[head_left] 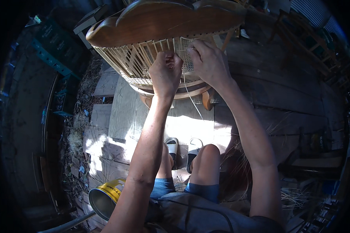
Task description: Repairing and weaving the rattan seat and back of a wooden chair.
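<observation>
A piece of wooden furniture with a scalloped brown rail [171, 22] stands in front of me. Pale cane strands [122, 58] run down from a row of holes along the rail's lower edge, with woven mesh lower down. My left hand [165, 73] is closed in front of the strands, its fingers curled; what they hold is hidden. Close under the rail, to the right, my right hand [210, 64] pinches a cane strand near the holes. One loose thin strand [190, 95] hangs between my hands toward the floor.
A yellow-labelled metal can [112, 194] lies tilted by my left arm. Green crates [52, 46] stand at the far left. Wooden chair frames [307, 42] are at the far right. Cane scraps [295, 196] lie at the lower right. My slippered feet [193, 149] rest on the sunlit boards.
</observation>
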The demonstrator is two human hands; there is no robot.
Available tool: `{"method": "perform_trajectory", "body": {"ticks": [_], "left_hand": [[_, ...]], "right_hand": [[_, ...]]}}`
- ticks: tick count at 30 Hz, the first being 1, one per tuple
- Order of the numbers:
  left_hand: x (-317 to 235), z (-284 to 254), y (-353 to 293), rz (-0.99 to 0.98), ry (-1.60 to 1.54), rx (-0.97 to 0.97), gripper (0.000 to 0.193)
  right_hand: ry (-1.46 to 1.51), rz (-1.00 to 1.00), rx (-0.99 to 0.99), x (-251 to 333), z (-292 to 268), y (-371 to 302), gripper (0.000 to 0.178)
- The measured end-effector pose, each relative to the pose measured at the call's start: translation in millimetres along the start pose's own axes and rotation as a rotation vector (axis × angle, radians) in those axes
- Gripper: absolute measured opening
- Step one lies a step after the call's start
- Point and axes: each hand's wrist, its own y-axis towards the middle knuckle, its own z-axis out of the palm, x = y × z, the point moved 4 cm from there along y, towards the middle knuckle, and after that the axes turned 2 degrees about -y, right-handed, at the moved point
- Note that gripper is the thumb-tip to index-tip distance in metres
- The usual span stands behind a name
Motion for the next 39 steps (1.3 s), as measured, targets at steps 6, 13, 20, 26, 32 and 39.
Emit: {"method": "perform_trajectory", "body": {"ticks": [6,13,20,26,32,39], "left_hand": [[-0.5,2.7,-1.2,0.051,0.062,0.025,0.019],[6.6,-1.3,-1.0,0.104,0.031,0.038,0.021],[10.7,-3.1,8.4,0.177,0.185,0.078,0.013],[-16.1,-19.8,36.2,0.34,0.311,0.164,0.014],[-19.3,-24.7,52.0,0.57,0.499,0.289,0.021],[-15.4,-20.1,52.4,0.694,0.524,0.265,0.021]], "right_hand": [[0.036,0.048,-0.009,-4.1,10.1,4.6,0.015],[0.119,0.094,0.0,-7.9,20.0,6.5,0.017],[0.101,0.1,-0.034,-2.1,22.6,4.8,0.016],[-0.169,-0.189,-0.128,20.3,10.2,14.0,0.011],[-0.306,-0.383,-0.198,19.7,8.6,28.4,0.01],[-0.31,-0.453,-0.19,17.1,8.6,29.3,0.012]]}}
